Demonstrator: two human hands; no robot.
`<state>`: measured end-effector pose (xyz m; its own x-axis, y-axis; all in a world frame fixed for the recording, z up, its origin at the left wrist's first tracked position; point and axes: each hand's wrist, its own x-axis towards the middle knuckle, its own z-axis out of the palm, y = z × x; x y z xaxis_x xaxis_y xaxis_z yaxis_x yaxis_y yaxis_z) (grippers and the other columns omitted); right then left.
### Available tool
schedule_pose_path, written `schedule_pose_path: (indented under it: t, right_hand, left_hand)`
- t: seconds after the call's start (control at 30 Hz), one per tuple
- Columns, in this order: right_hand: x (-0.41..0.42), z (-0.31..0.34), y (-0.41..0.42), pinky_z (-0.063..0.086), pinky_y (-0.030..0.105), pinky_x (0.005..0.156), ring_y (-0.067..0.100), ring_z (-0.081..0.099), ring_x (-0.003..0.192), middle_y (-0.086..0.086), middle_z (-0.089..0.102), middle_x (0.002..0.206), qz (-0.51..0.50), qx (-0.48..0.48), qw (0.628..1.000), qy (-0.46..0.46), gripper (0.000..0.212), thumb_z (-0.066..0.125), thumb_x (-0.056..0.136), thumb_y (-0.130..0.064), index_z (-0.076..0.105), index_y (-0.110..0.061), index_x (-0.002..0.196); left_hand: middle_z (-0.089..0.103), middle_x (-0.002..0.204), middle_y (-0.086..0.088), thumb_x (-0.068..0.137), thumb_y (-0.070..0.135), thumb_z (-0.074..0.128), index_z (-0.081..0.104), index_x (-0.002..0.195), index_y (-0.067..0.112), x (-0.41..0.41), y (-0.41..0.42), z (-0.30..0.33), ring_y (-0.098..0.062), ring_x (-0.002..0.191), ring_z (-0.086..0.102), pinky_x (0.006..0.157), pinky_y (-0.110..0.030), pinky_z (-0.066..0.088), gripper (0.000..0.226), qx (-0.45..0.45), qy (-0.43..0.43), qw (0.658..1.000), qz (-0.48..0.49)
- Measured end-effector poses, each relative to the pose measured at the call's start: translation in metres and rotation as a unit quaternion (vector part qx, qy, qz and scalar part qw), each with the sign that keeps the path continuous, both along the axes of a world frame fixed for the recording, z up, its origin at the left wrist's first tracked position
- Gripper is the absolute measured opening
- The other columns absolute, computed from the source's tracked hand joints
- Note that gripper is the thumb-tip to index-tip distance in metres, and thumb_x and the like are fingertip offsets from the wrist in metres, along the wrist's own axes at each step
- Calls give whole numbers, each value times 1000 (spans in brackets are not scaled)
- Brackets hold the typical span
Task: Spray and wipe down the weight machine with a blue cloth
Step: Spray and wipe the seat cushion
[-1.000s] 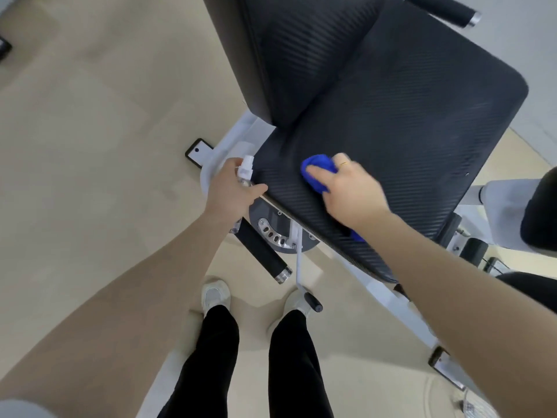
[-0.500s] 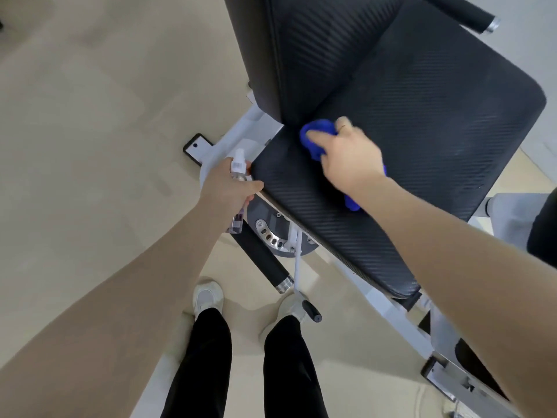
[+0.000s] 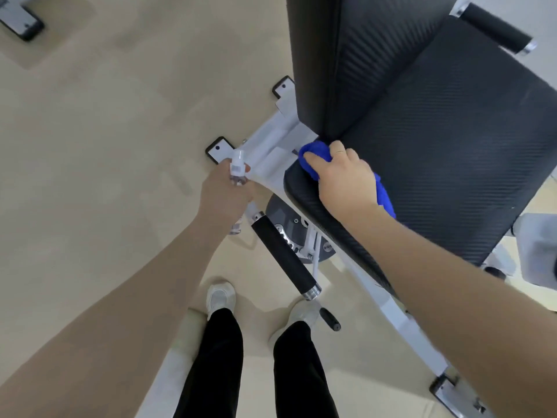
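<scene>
The weight machine has a black textured seat pad [image 3: 452,164] and an upright black back pad [image 3: 355,55] on a white frame [image 3: 271,146]. My right hand [image 3: 343,179] presses a bunched blue cloth [image 3: 315,153] on the seat's rear left corner, where it meets the back pad; more cloth shows behind my wrist. To the left of the seat, my left hand [image 3: 226,194] grips a small clear spray bottle [image 3: 238,167] with a white nozzle, held upright over the floor.
A black foam handle [image 3: 284,257] juts out under the seat toward my feet [image 3: 221,295]. Another handle [image 3: 497,28] sits at the top right. White frame rails and black-edged foot plates [image 3: 218,149] rest on the beige floor. Another machine's foot [image 3: 21,22] lies at the top left.
My right hand slid the blue cloth along the seat toward its rear left corner by the back pad. My left hand with the bottle drew slightly away from the seat edge.
</scene>
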<state>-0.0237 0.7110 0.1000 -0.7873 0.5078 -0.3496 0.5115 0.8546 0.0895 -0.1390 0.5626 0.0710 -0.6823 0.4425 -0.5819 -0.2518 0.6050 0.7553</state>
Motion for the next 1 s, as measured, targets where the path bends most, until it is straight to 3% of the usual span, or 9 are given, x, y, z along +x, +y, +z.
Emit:
schedule_pose_path:
  t: [0.07, 0.27, 0.37, 0.43, 0.5, 0.63, 0.77, 0.87, 1.0]
  right_hand:
    - [1, -6, -24, 32, 35, 72, 27, 43, 94, 15, 38, 127, -39, -10, 999, -4, 54, 44, 89, -9, 34, -22, 140]
    - [1, 3, -19, 32, 33, 70, 27, 44, 100, 11, 36, 126, 197, -66, 977, -57, 51, 48, 87, -12, 37, -26, 134]
    - [4, 5, 3, 39, 39, 71, 36, 46, 100, 16, 41, 121, 50, -12, 999, 1, 52, 47, 88, -12, 40, -26, 138]
    - [9, 2, -1, 39, 41, 69, 37, 48, 96, 19, 43, 118, -68, 3, 997, 46, 51, 46, 88, -9, 44, -24, 137]
    - [15, 0, -15, 34, 38, 66, 33, 47, 95, 17, 42, 119, -33, -4, 999, 7, 51, 46, 89, -11, 40, -24, 138]
    - [35, 6, -10, 40, 34, 57, 34, 51, 81, 18, 49, 109, 90, -25, 995, 16, 52, 60, 80, -7, 52, -23, 128]
    - [50, 2, -8, 36, 35, 53, 30, 43, 71, 20, 50, 100, -126, 25, 990, 62, 44, 58, 80, -2, 56, -17, 121]
    - [59, -4, -30, 30, 28, 48, 23, 30, 59, 20, 53, 84, -70, 54, 992, 88, 49, 69, 62, 4, 64, -12, 108]
    - [71, 6, -17, 32, 33, 55, 27, 37, 71, 19, 48, 104, -85, 34, 995, 42, 47, 54, 82, -2, 52, -20, 126]
  left_hand:
    - [58, 78, -6, 80, 5, 54, 55, 91, 23, -4, -7, -5, -23, 65, 52, 65, -32, 45, 21, -10, 9, 1000, 2]
    - [59, 77, -7, 82, 12, 56, 54, 95, 19, 2, -23, -12, -23, 68, 54, 67, -33, 46, 15, -17, 7, 1000, -15]
    - [60, 83, -6, 86, 19, 58, 44, 106, 21, 9, -33, -6, -22, 65, 57, 59, -32, 47, 24, 6, 23, 998, -55]
    - [53, 80, 2, 89, 15, 56, 31, 115, 22, 13, -40, -2, -9, 55, 55, 51, -26, 46, 36, 49, 33, 995, -83]
    - [44, 73, 3, 90, 5, 49, 22, 116, 23, 18, -44, 2, -2, 49, 45, 45, -14, 39, 41, 74, 33, 989, -125]
    - [47, 78, -8, 93, 4, 44, 21, 114, 33, 23, -46, 10, -21, 63, 47, 58, -29, 44, 42, 102, 2, 982, -158]
    - [51, 81, 9, 96, 13, 45, 36, 122, 30, 26, -49, 18, -7, 65, 49, 61, -21, 43, 32, 128, 20, 977, -172]
    - [52, 92, 11, 95, 10, 48, 42, 130, 19, 28, -52, 16, 6, 71, 50, 67, -11, 40, 36, 157, 82, 962, -210]
    - [46, 103, 7, 91, 13, 48, 44, 133, 22, 30, -52, 14, 11, 86, 45, 77, 1, 32, 43, 177, 163, 935, -262]
